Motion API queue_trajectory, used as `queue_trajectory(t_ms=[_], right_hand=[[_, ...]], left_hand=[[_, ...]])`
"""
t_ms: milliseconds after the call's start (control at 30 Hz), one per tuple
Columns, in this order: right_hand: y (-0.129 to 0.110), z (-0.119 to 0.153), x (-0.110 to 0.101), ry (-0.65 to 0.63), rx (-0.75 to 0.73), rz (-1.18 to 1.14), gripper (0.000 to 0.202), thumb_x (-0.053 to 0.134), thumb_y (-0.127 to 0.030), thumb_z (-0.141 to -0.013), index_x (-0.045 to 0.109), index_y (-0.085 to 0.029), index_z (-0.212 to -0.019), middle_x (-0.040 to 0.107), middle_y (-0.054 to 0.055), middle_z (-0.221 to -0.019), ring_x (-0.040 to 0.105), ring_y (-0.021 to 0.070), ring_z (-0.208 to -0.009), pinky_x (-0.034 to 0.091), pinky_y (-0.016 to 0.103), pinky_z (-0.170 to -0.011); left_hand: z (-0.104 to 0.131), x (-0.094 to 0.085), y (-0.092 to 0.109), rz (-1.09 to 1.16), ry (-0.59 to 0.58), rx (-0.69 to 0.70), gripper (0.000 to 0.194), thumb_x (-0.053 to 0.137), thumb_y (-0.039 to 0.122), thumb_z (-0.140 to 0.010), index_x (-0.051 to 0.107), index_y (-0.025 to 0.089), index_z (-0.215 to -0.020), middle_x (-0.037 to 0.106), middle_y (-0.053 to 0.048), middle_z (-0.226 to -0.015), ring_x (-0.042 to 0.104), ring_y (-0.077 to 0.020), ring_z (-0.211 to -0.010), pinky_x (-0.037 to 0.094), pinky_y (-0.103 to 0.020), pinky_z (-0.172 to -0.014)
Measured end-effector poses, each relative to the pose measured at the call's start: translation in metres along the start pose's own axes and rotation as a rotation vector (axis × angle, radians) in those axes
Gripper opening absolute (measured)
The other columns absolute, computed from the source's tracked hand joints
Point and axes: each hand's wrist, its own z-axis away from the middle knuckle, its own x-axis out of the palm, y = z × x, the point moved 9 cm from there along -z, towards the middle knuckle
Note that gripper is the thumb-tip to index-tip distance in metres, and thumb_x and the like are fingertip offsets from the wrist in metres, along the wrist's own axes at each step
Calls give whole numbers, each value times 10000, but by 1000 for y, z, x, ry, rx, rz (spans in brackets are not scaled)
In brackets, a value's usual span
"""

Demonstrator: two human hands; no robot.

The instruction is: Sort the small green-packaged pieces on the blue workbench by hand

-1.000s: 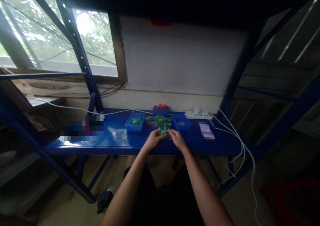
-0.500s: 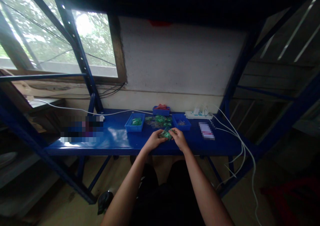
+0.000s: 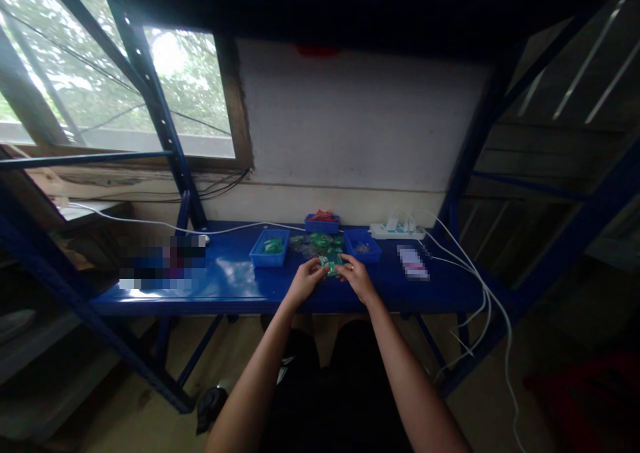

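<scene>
Above the front of the blue table [image 3: 240, 293], a small green packet [image 3: 330, 266], apparently of clear plastic, is held between both hands. My left hand [image 3: 306, 281] pinches its left side, and my right hand [image 3: 357, 277] grips the right side with thumb and fingers. Just beyond them lies a loose pile of green and clear packets [image 3: 319, 241]. A blue bin [image 3: 270, 259] with green pieces stands left of the pile. To its right is another blue bin [image 3: 369, 255] holding small pale items too tiny to name.
A smaller blue bin [image 3: 323, 227] with red pieces stands against the wall. At the back right lies a white power strip [image 3: 395, 231] with plugs and trailing white cables [image 3: 484, 283]. A blurred-out flat item [image 3: 413, 263] rests nearby. Blue rack posts [image 3: 167, 123] frame the table.
The green packet has turned a little and lies flatter between my hands. My fingers have shifted slightly on it, and the left hand sits a touch lower.
</scene>
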Motion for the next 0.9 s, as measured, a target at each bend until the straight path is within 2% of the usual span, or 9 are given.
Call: queue_trajectory(t_ms=[200,600,900], right_hand=[[-1,1,4,-43,18,-27,613,744,-338,-638,532,-200,-1197,603,-44,-598,604,149,-562,465,254,-549],[-10,5,4,-21,-24,81,414,673,-411,-702,568,-194,-1039,577,-42,-577,575,143,-546,427,236,-503],[-10,5,1,4,-39,112,390,647,-433,-717,575,-190,-1013,556,-33,-591,542,136,-551,399,219,-476]], left_hand=[[1,-3,5,-58,31,-5,426,646,514,-694,646,116,-847,621,-7,-641,525,-121,-556,386,-222,-534],[4,-2,14,-134,36,5,387,590,524,-730,613,138,-719,553,18,-543,483,-118,-526,345,-217,-503],[3,3,11,-79,-22,-15,360,648,487,-687,587,132,-688,528,30,-564,447,-98,-530,329,-214,-520]])
